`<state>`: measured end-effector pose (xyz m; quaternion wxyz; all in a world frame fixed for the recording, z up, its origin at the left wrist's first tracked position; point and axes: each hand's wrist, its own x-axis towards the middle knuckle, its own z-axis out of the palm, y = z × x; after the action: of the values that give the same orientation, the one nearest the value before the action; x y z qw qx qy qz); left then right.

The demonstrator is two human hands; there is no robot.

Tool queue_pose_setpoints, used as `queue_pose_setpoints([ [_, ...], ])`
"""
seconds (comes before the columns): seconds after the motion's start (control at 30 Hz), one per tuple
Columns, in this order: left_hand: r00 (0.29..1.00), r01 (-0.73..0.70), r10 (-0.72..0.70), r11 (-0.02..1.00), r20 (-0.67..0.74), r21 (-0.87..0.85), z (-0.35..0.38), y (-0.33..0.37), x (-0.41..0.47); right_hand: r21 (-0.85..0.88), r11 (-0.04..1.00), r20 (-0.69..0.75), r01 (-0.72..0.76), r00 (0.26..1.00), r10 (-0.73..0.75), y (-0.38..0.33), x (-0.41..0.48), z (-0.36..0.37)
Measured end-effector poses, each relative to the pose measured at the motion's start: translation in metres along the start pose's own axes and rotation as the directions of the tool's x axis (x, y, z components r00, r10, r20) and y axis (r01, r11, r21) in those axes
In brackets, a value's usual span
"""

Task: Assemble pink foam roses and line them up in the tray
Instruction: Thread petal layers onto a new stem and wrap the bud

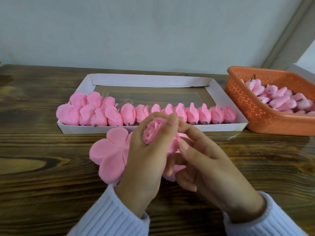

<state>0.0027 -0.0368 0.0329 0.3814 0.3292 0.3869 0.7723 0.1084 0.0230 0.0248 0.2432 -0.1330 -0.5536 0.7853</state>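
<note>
In the head view, just in front of the tray [170, 128], the left hand [144, 160] gripped the half-built rose [150, 132] while the right hand [204, 160] pinched its outer foam. It looked light, soft and easily crushed, so it is best held gently at the base.

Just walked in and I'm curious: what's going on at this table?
A person is assembling a pink foam rose. The left hand grips the rose while the right hand pinches a petal beside it, above flat petal cutouts on the table. Finished roses line the near side of the white tray; an orange basket at right holds more buds.
</note>
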Motion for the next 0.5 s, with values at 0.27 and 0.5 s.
queue_pose_setpoints([
  [0.27,0.965,0.122,-0.152,0.981,0.212,0.150,0.0006,-0.0017,-0.0058,0.057,0.998,-0.023,-0.023,0.999,0.024,-0.0030,-0.0004,0.0009],
  [0.5,0.989,0.113,-0.125,0.984,0.082,0.140,0.0018,-0.0008,-0.0041,0.136,0.990,0.066,-0.032,0.998,0.023,0.0030,0.0002,-0.0026],
])
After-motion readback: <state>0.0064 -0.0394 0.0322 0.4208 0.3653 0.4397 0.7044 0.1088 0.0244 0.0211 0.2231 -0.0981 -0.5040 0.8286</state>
